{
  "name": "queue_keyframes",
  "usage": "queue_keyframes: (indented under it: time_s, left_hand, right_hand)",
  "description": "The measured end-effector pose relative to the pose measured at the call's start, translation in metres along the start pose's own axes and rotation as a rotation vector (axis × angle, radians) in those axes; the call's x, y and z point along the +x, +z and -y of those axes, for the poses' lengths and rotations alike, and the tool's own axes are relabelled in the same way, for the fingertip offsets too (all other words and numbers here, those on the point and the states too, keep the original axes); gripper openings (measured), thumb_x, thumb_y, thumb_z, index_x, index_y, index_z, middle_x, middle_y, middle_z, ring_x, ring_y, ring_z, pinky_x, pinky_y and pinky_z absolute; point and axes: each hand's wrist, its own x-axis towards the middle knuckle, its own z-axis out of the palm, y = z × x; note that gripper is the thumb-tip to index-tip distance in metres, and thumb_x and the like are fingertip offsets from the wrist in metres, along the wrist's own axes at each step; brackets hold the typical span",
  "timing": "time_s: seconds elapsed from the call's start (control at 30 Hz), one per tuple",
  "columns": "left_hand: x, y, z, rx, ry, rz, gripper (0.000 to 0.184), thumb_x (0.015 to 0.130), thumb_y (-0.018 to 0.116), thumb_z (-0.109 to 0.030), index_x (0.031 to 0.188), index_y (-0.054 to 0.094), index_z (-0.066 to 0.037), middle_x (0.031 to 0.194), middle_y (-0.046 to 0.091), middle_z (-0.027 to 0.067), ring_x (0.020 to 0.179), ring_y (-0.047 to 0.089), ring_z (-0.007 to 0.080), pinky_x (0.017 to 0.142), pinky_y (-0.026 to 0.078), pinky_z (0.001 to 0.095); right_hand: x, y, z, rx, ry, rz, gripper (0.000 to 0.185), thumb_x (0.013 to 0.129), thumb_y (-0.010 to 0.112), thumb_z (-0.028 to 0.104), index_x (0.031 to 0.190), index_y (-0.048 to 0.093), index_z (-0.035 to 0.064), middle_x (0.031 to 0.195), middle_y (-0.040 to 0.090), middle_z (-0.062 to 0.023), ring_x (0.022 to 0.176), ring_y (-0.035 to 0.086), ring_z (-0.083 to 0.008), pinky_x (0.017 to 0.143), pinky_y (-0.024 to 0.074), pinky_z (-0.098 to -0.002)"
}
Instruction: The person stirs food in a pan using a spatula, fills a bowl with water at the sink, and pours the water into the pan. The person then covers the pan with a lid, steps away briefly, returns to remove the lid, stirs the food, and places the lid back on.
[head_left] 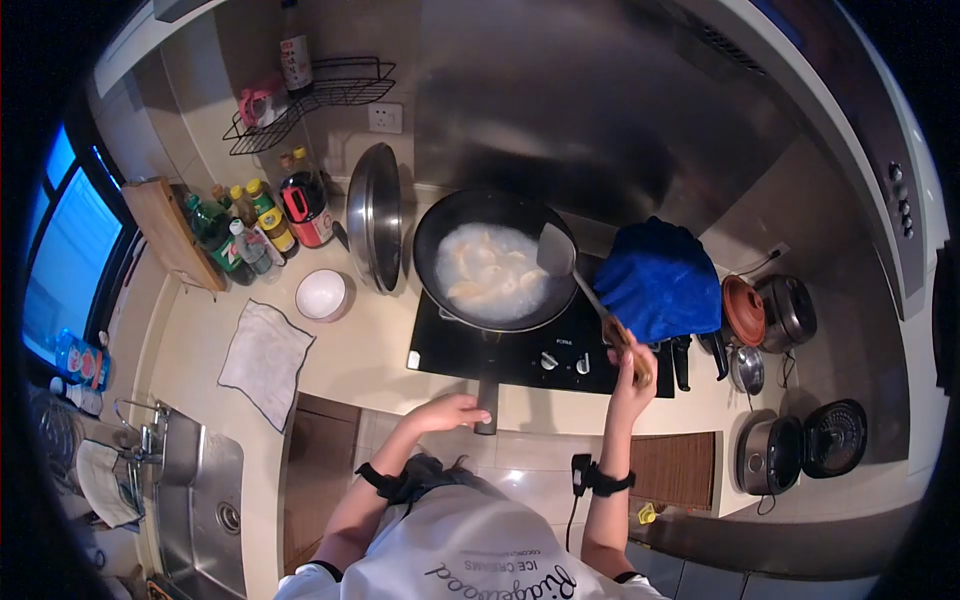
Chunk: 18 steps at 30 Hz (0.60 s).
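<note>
My right hand is closed around the wooden handle of a metal spatula. The blade rests at the right inner side of a black wok on the stove. Pale, crescent-shaped dumplings lie in cloudy white liquid inside the wok. At the wok's long dark handle, which points toward me, is my left hand. Its fingers are loosely extended, with the tips at the handle and not wrapped round it.
A large domed lid leans upright left of the wok, near a white bowl and a cloth. Bottles stand behind. Right of the wok, a blue towel covers something. A sink is at lower left.
</note>
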Motion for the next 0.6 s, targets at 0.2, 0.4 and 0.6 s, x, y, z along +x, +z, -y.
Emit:
queue_keyframes:
  time_s: [0.2, 0.4, 0.6]
  left_hand:
    - [0.008, 0.001, 0.019, 0.034, 0.009, -0.01, 0.035, 0.085, 0.054, -0.033, 0.092, 0.058, 0.0, 0.08, 0.059, 0.0038, 0.072, 0.052, 0.0117, 0.069, 0.043, 0.0268]
    - [0.004, -0.001, 0.008, 0.076, -0.025, -0.019, 0.034, 0.085, 0.054, -0.034, 0.092, 0.059, -0.001, 0.076, 0.058, 0.0017, 0.072, 0.049, 0.0108, 0.068, 0.041, 0.0257]
    - [0.0, -0.002, -0.001, 0.085, 0.003, -0.015, 0.032, 0.085, 0.053, -0.031, 0.089, 0.059, 0.0, 0.076, 0.061, 0.0042, 0.072, 0.054, 0.012, 0.07, 0.043, 0.0268]
  right_hand:
    - [0.064, 0.029, -0.036, 0.031, 0.093, -0.018, 0.017, 0.086, 0.053, 0.009, 0.099, 0.053, -0.0021, 0.091, 0.06, -0.0103, 0.072, 0.06, -0.0152, 0.068, 0.0484, -0.0243]
    - [0.101, 0.034, -0.072, 0.068, 0.205, 0.031, 0.019, 0.086, 0.053, 0.013, 0.097, 0.053, -0.0028, 0.084, 0.058, -0.0095, 0.067, 0.061, -0.0176, 0.062, 0.0511, -0.0252]
    - [0.121, 0.024, -0.095, 0.265, 0.454, -0.051, 0.018, 0.084, 0.054, 0.012, 0.094, 0.052, -0.0029, 0.082, 0.058, -0.014, 0.057, 0.061, -0.0221, 0.055, 0.0536, -0.027]
